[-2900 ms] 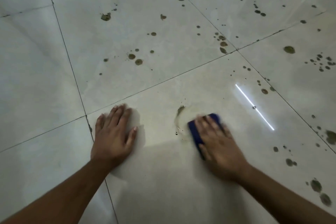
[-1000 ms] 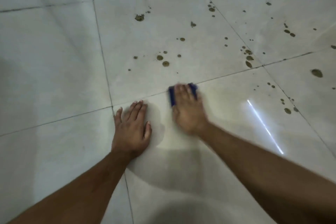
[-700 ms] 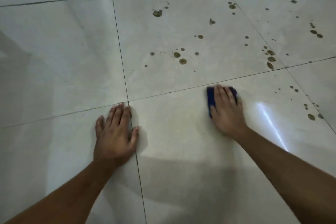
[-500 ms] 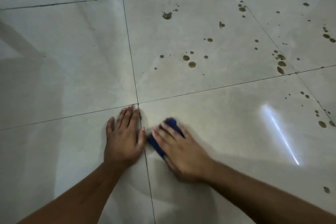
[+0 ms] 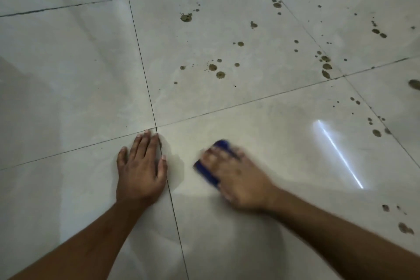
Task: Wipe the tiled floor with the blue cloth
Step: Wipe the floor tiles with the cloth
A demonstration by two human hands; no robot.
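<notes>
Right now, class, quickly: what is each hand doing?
Left hand: open, flat on the tiled floor, holding nothing.
Right hand: open, fingers pressing the blue cloth against the floor; blurred.

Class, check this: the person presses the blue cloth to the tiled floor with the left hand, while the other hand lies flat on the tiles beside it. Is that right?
Not quite. The head view shows the right hand pressing the blue cloth to the tiled floor; it is the left hand that lies flat on the tiles beside it. The rest stands.
</notes>
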